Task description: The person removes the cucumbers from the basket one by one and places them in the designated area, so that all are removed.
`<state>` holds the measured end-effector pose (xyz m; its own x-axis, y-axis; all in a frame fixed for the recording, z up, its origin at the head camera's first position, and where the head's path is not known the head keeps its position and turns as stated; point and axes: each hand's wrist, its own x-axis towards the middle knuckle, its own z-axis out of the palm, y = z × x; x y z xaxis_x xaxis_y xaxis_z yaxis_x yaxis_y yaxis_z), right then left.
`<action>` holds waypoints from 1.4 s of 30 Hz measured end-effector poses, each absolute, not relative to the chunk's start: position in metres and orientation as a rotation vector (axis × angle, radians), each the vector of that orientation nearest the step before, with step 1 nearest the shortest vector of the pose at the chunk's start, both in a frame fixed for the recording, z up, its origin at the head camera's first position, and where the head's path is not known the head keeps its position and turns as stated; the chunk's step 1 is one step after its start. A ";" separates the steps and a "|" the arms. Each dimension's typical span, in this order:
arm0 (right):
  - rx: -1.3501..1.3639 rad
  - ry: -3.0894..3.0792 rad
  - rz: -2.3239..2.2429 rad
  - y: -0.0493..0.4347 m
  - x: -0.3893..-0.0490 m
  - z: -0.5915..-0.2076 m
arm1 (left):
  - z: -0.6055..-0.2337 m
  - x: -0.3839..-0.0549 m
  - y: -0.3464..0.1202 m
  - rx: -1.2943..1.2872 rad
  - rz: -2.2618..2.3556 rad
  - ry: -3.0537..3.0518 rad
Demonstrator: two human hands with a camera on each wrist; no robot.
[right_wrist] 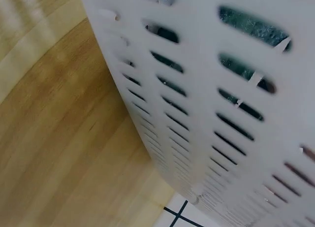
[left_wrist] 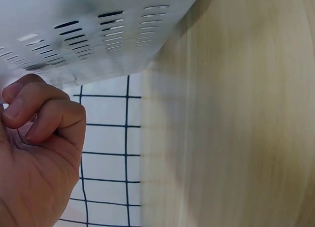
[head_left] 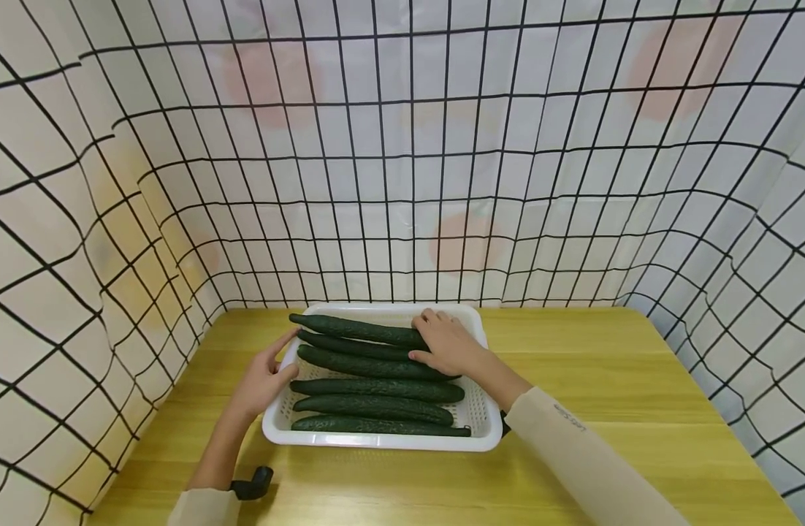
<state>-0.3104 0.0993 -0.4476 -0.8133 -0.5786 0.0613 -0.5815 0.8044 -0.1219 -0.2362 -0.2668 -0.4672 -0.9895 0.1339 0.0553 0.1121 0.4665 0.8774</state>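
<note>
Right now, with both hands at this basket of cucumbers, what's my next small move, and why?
I'd probably ease the farthest cucumber slightly right with your right hand. Its left tip seems to reach over the rim of the white basket; your right hand covers its other end, and your left hand is at the left rim.

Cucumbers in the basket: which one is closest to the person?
The cucumber at the bottom in the head view: it lies along the near rim of the basket, and the others lie farther back.

this looks like a booth: black mesh (head_left: pixel 413 200) flanks a wooden table (head_left: pixel 593 372).
</note>
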 end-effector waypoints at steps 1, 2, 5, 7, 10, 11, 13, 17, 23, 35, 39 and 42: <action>0.946 -2.962 0.226 0.099 -0.311 -0.448 | -0.467 -0.236 -0.267 0.224 1.600 2.670; 0.938 -2.960 0.236 0.098 -0.311 -0.448 | -0.467 -0.237 -0.268 0.229 1.595 2.671; 0.932 -2.960 0.253 0.095 -0.312 -0.449 | -0.467 -0.237 -0.269 0.219 1.590 2.671; 0.953 -2.961 0.249 0.094 -0.312 -0.448 | -0.466 -0.236 -0.270 0.226 1.595 2.660; 1.015 -2.957 0.250 0.091 -0.310 -0.447 | -0.466 -0.235 -0.272 0.202 1.620 2.630; 1.038 -2.955 0.258 0.091 -0.310 -0.447 | -0.466 -0.234 -0.272 0.192 1.630 2.618; 1.068 -2.965 0.289 0.090 -0.308 -0.448 | -0.466 -0.234 -0.273 0.171 1.644 2.598; 1.071 -3.010 0.351 0.089 -0.308 -0.450 | -0.467 -0.233 -0.273 0.172 1.638 2.588; 1.096 -3.040 0.345 0.090 -0.309 -0.452 | -0.466 -0.233 -0.273 0.208 1.659 2.559; 1.056 -2.989 0.564 0.100 -0.304 -0.445 | -0.468 -0.235 -0.271 0.207 1.665 2.503; 1.012 -2.929 0.568 0.106 -0.302 -0.440 | -0.467 -0.234 -0.270 0.207 1.680 2.497; 0.997 -2.880 0.612 0.111 -0.302 -0.435 | -0.467 -0.234 -0.270 0.205 1.692 2.491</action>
